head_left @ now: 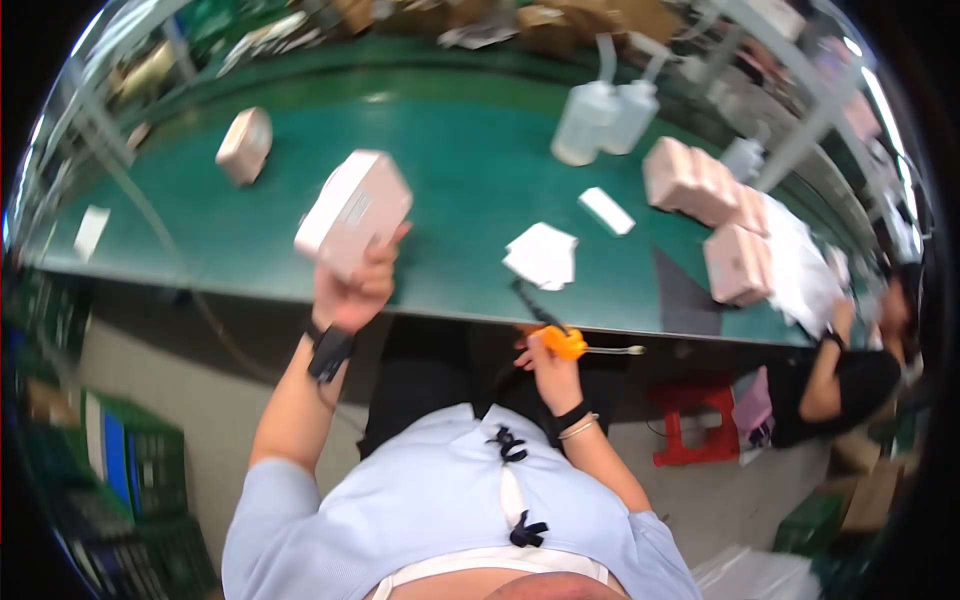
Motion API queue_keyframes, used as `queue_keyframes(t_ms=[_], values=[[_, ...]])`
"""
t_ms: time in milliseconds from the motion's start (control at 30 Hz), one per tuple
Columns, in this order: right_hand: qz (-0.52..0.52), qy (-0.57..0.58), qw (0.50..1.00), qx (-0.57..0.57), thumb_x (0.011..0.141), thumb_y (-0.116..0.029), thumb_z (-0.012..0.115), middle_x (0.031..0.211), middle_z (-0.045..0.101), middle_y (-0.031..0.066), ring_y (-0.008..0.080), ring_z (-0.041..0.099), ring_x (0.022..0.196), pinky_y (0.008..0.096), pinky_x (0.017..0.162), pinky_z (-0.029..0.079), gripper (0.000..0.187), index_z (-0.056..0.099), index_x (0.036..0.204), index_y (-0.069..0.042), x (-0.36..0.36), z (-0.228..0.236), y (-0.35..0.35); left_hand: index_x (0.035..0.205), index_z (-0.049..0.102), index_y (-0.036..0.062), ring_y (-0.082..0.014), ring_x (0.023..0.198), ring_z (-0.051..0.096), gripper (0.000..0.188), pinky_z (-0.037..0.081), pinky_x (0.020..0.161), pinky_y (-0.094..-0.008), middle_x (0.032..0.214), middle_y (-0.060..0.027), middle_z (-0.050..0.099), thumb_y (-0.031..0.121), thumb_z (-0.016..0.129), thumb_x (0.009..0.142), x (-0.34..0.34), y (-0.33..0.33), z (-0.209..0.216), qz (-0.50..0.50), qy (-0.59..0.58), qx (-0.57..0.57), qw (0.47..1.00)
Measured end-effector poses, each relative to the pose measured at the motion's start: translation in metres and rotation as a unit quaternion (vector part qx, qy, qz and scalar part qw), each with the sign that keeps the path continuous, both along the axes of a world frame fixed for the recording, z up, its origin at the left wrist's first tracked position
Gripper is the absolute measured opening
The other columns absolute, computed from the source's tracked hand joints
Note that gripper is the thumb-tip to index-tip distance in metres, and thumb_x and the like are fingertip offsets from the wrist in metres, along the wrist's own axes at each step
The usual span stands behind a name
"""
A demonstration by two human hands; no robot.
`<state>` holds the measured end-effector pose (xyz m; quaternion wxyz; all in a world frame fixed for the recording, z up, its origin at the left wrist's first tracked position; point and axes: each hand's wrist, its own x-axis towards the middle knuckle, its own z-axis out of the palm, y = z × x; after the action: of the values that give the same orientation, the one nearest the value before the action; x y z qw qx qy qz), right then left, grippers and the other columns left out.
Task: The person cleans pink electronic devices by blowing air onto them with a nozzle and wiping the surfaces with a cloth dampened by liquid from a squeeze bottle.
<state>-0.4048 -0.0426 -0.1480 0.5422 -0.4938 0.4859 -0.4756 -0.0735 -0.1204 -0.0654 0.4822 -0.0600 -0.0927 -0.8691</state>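
Note:
My left hand [355, 292] is closed around the lower end of a pale pink box-shaped case [362, 208] with rounded corners, raised at the bench's front edge. A small label-like patch shows on its face. Just below the same edge, further right, my right hand [550, 368] grips an orange-bodied tool [566, 343]. A black strip leads from the tool toward the bench, and a thin pale rod sticks out to the right; its exact kind is not clear. White paper pieces [542, 256] lie on the bench beyond my right hand.
Another pink case [244, 146] stands at the left of the green bench [460, 150]. At the right are stacked pink cases [690, 180], two squeeze bottles [588, 122], a white block [606, 211] and a dark sheet [683, 295]. A co-worker [850, 385] sits beyond a red stool [693, 425].

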Motion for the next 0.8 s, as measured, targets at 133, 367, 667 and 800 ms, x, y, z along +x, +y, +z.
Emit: queue_keyframes(t_ms=[133,367,667,800], values=[[0.112,0.032,0.992,0.057,0.096,-0.014,0.064,0.096,0.067,0.0050,0.0089,0.063,0.080,0.0224,0.071,0.051,0.026,0.060,0.117,0.001,-0.002,-0.002,0.006,0.144,0.032,-0.0103,-0.0107,0.063,0.050,0.072,0.042,0.057,-0.0246,0.093,-0.0048,0.053,0.040,0.053,0.098,0.005,0.005,0.004,0.025,0.064,0.026,0.997],[0.308,0.136,0.939,0.072,0.092,-0.006,0.065,0.112,0.065,0.0083,0.0117,0.062,0.094,0.0241,0.083,0.050,0.033,0.057,0.124,0.000,-0.008,0.018,0.019,0.147,0.026,-0.0089,-0.0112,0.065,0.052,0.070,0.043,0.058,-0.0263,0.090,-0.0038,0.051,0.038,0.049,0.100,0.006,0.009,0.005,0.035,0.018,0.000,0.999],[0.441,0.254,0.854,-0.111,0.087,-0.006,0.067,0.110,0.064,0.0131,0.0226,0.065,0.094,0.0311,0.084,0.052,0.039,0.057,0.125,0.000,0.002,0.070,0.016,0.146,0.034,-0.0022,-0.0226,0.101,0.062,0.070,0.054,0.087,-0.0334,0.114,-0.0113,0.059,0.047,0.051,0.100,-0.009,0.017,0.011,0.204,-0.238,-0.016,0.949],[0.394,0.242,0.874,-0.152,0.083,-0.007,0.071,0.113,0.064,0.0145,0.0268,0.065,0.097,0.0345,0.086,0.052,0.044,0.058,0.124,-0.001,0.005,0.119,0.021,0.142,0.036,0.0000,-0.0238,0.113,0.059,0.062,0.049,0.101,-0.0359,0.122,-0.0113,0.057,0.033,0.063,0.097,-0.029,0.025,0.026,0.325,-0.314,-0.026,0.892]])
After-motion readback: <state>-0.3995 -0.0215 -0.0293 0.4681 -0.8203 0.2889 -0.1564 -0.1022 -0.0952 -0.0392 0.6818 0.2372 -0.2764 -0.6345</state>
